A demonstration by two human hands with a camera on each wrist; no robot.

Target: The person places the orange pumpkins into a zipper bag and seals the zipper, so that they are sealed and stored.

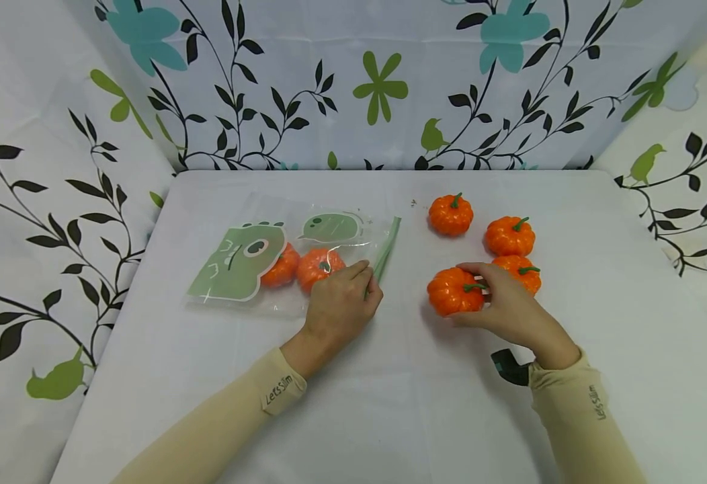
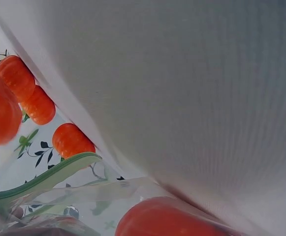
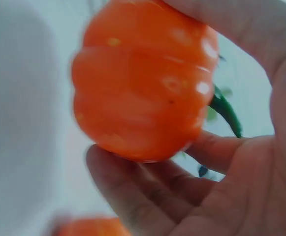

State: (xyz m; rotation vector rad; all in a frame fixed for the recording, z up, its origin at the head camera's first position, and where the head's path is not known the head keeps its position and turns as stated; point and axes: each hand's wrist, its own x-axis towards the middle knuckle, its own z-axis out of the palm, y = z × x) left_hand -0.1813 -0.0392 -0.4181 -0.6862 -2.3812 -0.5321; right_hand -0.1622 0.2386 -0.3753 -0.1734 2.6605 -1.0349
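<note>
My right hand point(image 1: 513, 309) grips a small orange toy pumpkin point(image 1: 450, 292) between thumb and fingers, its green stem toward the palm. In the right wrist view, the fingers curl around this pumpkin point(image 3: 143, 83). To the left lies a clear zip bag point(image 1: 238, 269) printed with a green dinosaur, with two pumpkins point(image 1: 320, 269) inside. My left hand point(image 1: 341, 302) pinches the bag near its green zip strip point(image 1: 389, 243). That strip point(image 2: 49, 174) stands apart from the clear film in the left wrist view. The left fingertips are mostly hidden.
Three more pumpkins lie on the table at the right: one at the back point(image 1: 450, 216), one farther right point(image 1: 509, 236), and one point(image 1: 519, 269) partly behind my right hand. A white cloth point(image 1: 390, 403) covers the table. Patterned curtains point(image 1: 341, 81) stand around it.
</note>
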